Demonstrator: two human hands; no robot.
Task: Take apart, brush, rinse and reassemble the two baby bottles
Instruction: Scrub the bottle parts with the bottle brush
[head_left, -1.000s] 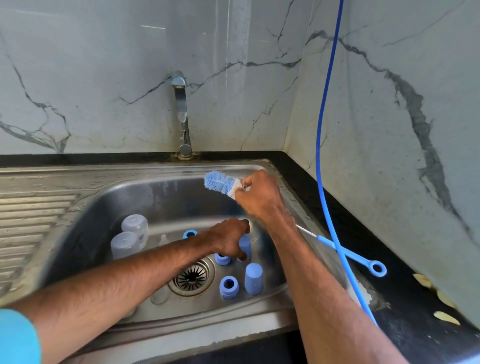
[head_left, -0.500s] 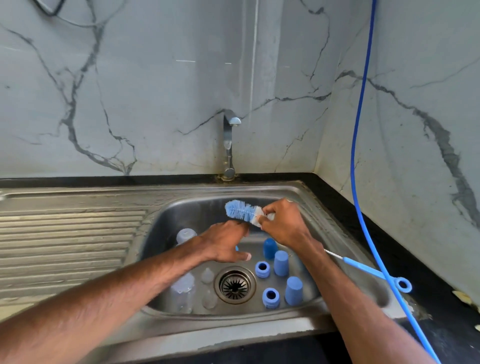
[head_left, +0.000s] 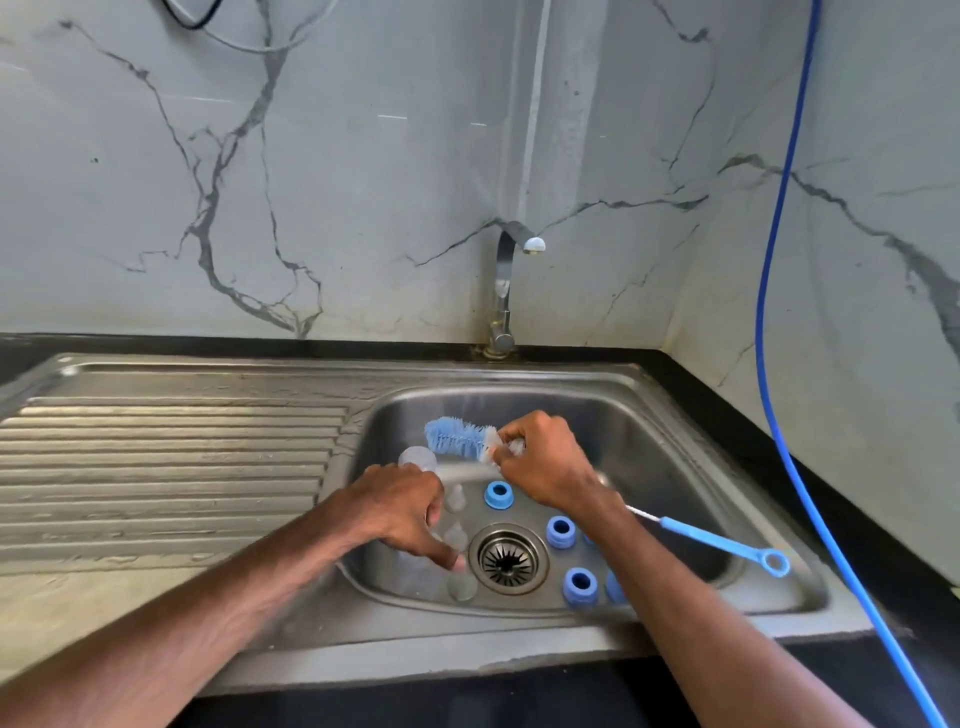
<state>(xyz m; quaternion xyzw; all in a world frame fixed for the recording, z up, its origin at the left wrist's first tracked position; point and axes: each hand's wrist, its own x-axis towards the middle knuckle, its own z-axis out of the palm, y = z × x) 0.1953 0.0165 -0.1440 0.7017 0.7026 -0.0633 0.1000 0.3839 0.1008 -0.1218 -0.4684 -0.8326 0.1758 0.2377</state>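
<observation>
One clear bottle (head_left: 415, 458) sits in the sink (head_left: 649, 441) just beyond the left hand (head_left: 400, 512), whose curled grip looks empty and should clasp it firmly, while the right hand (head_left: 545, 462) keeps its grip pinched on the brush (head_left: 452, 436) behind the bristles.

Blue bottle brush (head_left: 457, 439) above basin (head_left: 649, 467), blue collars (head_left: 561, 531) right of drain (head_left: 508, 558), clear bottles (head_left: 415, 458) left.

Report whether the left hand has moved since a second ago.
Yes. The left hand has crossed from the right of the sink drain to its left, nearer the drainboard side.
</observation>
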